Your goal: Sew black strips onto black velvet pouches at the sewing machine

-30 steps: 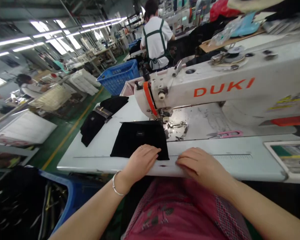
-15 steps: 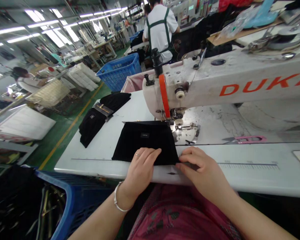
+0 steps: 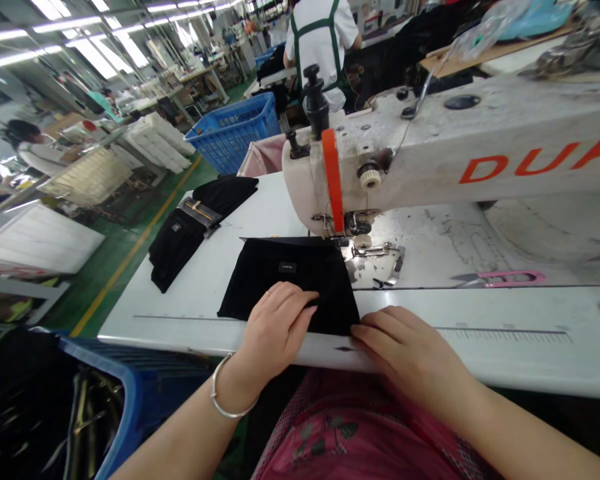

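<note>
A black fabric panel [image 3: 325,287] with a small dark label lies on the sewing table, its far right edge at the sewing machine's [image 3: 345,230] presser foot and needle area. My left hand [image 3: 280,317] rests on the panel's near half, fingers stretched out to the right and the thumb a little apart from them. At the panel's near right corner, my right hand [image 3: 397,340] has its fingertips closed on the edge. The underside of the panel is hidden.
Black fabric pieces [image 3: 173,243] lie at the table's left, a dark metal block [image 3: 199,212] on them. Pink-handled snips [image 3: 513,278] lie right of the needle area. A blue crate [image 3: 133,380] stands at lower left, another blue basket [image 3: 237,130] behind the table. A person [image 3: 320,43] works beyond.
My left hand has shifted slightly left, its thumb now showing below the fingers. My right hand's fingers have drawn closer together at the corner. The view has moved slightly.
</note>
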{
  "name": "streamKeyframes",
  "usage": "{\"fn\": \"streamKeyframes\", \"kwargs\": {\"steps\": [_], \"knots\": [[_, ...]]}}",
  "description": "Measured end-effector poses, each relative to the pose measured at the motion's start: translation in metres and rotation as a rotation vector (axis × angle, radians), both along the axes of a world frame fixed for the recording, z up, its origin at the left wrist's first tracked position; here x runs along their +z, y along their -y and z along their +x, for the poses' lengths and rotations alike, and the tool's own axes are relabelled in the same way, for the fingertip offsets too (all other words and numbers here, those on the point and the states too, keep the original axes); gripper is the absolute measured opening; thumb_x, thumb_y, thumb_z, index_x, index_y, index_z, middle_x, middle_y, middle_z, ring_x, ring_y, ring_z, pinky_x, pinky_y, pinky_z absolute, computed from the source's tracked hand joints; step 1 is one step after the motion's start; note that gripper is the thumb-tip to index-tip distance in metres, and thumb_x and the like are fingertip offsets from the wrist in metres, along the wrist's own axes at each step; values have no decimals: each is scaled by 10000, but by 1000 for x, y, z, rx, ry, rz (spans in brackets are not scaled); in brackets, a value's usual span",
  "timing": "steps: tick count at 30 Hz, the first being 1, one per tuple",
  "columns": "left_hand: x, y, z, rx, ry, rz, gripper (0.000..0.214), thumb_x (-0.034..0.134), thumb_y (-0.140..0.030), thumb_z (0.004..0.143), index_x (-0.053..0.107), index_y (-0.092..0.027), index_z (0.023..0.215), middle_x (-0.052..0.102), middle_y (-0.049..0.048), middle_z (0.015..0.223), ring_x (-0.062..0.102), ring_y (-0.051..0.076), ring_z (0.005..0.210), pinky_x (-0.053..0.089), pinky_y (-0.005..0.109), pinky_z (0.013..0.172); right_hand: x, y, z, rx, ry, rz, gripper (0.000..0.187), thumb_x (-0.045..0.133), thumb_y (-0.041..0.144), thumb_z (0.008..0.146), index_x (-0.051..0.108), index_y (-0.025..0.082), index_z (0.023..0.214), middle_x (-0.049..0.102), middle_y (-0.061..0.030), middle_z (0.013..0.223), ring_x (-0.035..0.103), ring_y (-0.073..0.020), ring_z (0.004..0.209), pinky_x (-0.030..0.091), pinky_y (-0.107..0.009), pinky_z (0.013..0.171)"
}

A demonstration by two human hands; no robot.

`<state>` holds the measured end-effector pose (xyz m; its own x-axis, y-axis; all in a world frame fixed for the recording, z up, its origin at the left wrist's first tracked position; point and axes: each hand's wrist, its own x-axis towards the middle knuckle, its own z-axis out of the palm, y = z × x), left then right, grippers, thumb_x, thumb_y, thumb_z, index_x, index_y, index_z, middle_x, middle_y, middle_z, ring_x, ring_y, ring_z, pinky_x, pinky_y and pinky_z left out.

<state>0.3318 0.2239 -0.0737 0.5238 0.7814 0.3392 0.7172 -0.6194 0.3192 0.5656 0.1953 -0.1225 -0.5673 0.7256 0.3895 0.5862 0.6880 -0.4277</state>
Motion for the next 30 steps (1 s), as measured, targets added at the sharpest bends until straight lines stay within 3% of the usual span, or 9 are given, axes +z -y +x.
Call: {"fn": "streamKeyframes", "kwargs": {"steps": [3,6,10,15,17,20,22,26,30], "knots": [[4,-10,8,-48,-42,-95,470,573,-103,779,542,-160,1245,548,129,1269,490,279,1222,393,472,1069,9,-13,17,46,-26,-15,234,510,147,911,607,186,1121,619,-68,957,544,-211,878,466,-379,786],[-5,-23,15,-233,-184,-185,772,640,-185,727,350,-170,1443,293,147,1540,221,334,1445,234,551,1174,14,-39,41,-53,114,71,311,482,95,877,593,184,1153,600,-98,1130,515,-273,1030,427,-466,894],[-20,-40,6,-367,-235,-243,842,635,-173,726,279,-222,1488,238,114,1577,181,297,1471,171,565,1192,15,-82,46,-97,343,130,160,508,143,897,631,190,988,608,-101,1057,522,-281,984,430,-445,860],[-14,-52,-13,-452,-82,-383,729,538,-139,797,318,-254,1482,295,65,1560,243,254,1457,153,543,1210,15,-116,9,-237,307,165,129,536,227,918,607,146,988,597,-124,1007,557,-268,927,456,-380,753],[-10,-53,-15,-356,126,-493,592,444,-141,892,356,-244,1468,375,52,1522,316,227,1429,194,507,1214,16,-112,3,-226,278,161,126,548,241,916,610,144,968,597,-121,981,558,-265,909,459,-382,753],[-7,-51,-15,-144,495,-605,428,343,-200,990,482,-206,1395,497,48,1438,425,223,1365,282,453,1198,16,-83,7,-30,204,61,137,552,267,918,619,171,847,590,-90,913,553,-238,882,463,-384,782],[-6,-49,-14,-84,616,-629,388,374,-251,1000,542,-199,1346,543,42,1396,457,237,1339,303,442,1192,15,-56,12,78,142,-20,163,579,338,904,634,188,874,595,-81,942,550,-230,884,466,-394,789],[-4,-46,-12,-78,591,-658,391,428,-290,991,536,-193,1354,539,43,1399,437,246,1352,278,438,1204,9,-18,11,14,63,-32,378,669,433,839,612,192,1125,609,-89,1035,544,-243,905,469,-419,785],[-3,-43,-11,-72,548,-652,400,420,-288,993,524,-182,1364,525,52,1412,428,245,1358,272,441,1206,4,-11,0,-56,-37,-18,233,607,231,898,612,199,1128,627,-61,1019,543,-199,864,458,-376,758]]}}
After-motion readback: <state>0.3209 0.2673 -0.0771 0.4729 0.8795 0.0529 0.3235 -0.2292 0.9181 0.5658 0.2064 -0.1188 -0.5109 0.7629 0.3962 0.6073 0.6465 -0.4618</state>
